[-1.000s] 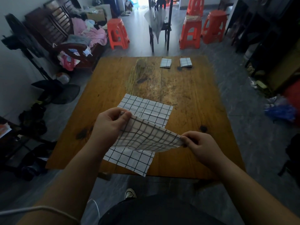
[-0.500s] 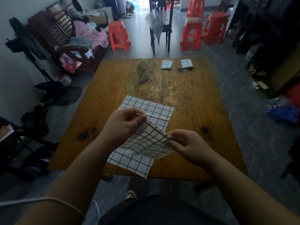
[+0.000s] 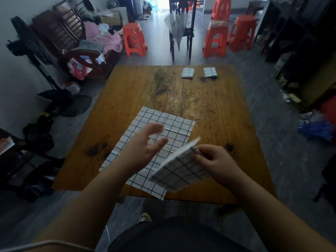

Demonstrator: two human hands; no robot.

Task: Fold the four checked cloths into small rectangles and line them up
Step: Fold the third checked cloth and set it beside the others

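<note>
The right hand pinches a partly folded checked cloth at its upper corner, fingers curled onto the fabric, holding it tilted above the near edge of the wooden table. The left hand hovers just beside it with fingers spread and loose (blurred, holding nothing), over a flat checked cloth spread on the table's near half. At the far edge lie two small folded rectangles, the left folded cloth and the right folded cloth, side by side but apart.
</note>
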